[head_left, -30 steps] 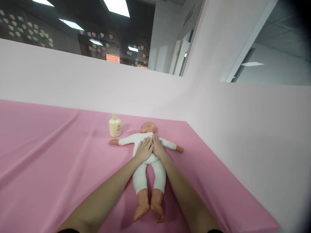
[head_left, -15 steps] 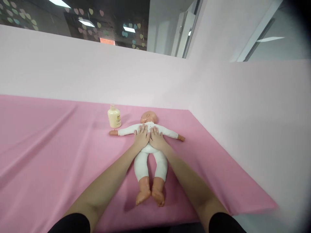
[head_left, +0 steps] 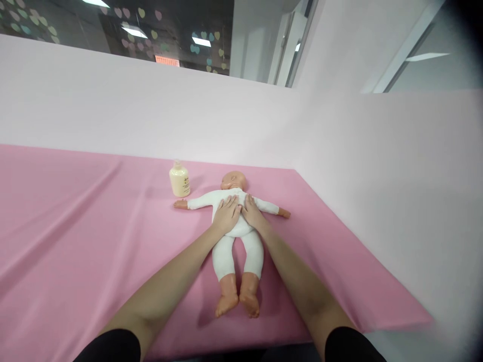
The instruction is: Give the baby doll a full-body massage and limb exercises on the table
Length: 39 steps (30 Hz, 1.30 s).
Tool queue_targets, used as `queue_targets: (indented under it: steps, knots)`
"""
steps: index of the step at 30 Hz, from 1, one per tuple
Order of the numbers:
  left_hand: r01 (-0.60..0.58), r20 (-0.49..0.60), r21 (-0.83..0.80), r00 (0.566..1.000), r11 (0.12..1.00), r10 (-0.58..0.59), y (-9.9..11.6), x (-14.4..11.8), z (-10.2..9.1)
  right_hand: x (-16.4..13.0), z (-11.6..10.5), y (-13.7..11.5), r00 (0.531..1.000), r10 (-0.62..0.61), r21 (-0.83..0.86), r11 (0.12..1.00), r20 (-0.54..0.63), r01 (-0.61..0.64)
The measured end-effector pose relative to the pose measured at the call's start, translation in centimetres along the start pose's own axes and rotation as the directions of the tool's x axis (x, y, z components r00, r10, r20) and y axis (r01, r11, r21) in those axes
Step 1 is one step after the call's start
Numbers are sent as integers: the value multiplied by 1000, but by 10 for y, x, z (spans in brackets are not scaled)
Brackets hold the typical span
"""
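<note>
**Both hands laid flat on the doll's chest**

Here, the doll [head_left: 236, 221] was seen on its back on the pink tabletop [head_left: 75, 241], under both hands. The left hand [head_left: 226, 215] and the right hand [head_left: 252, 213] were laid side by side on its torso, each grip spread flat, pinching nothing. Its long axis ran away from the person, head farthest, feet nearest, arms stretched sideways. A cream bottle [head_left: 179, 180] stood near its outstretched arm.

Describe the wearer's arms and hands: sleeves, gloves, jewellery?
Both hands, left hand and right hand, are bare: no gloves, no rings or watch visible. Forearms are uncovered. Black sleeves end near the elbows at the bottom edge of the view, one on each arm.
</note>
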<state>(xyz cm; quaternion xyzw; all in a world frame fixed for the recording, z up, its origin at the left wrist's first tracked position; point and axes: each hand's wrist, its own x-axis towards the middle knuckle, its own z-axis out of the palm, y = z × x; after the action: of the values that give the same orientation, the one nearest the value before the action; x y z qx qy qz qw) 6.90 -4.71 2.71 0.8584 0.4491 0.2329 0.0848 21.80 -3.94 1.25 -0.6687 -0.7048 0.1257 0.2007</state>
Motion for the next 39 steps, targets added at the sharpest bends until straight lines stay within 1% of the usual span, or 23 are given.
queue_targets:
  steps: [5,8,12,14,17,20,22,24,26,28,31,34,39]
  knots:
    - [71,-11,-28,997,997,-71,0,0,-1,-17,-2,-26,991,134,-78,988,-18,-135]
    - [115,-27,-41,993,993,-116,-4,2,0,-28,-6,-42,993,116,-147,982,-14,-117]
    - [190,-46,-60,980,980,-193,-7,4,2,-35,-12,-54,999,6,-226,974,54,7]
    - [216,-41,-69,975,974,-219,-6,4,1,-36,-15,-55,994,-53,-244,967,97,76]
    - [226,-28,-76,973,971,-229,-5,4,-2,-36,-17,-54,980,-136,-250,953,146,170]
    - [226,-29,-63,973,972,-228,-9,6,-6,-35,-19,-51,961,-214,-224,942,177,251]
    - [231,-52,-42,971,972,-233,-15,8,-6,-34,-20,-48,940,-274,-191,930,204,313]
    - [244,-84,-23,966,969,-245,-23,10,-3,-32,-21,-44,916,-331,-148,918,225,368]
    - [259,-107,-14,960,966,-259,-31,12,1,-30,-22,-40,903,-363,-99,914,228,393]
    - [267,-116,-9,957,964,-266,-37,13,5,-28,-23,-36,909,-363,-65,921,206,383]
    - [276,-118,11,955,961,-272,-37,13,7,-23,-20,-32,941,-310,-54,946,135,319]
    - [279,-108,43,956,959,-273,-30,10,5,-17,-16,-29,962,-258,-56,963,88,264]
    - [241,-55,99,970,966,-236,-14,3,0,-11,-15,-21,978,-196,-49,979,70,200]
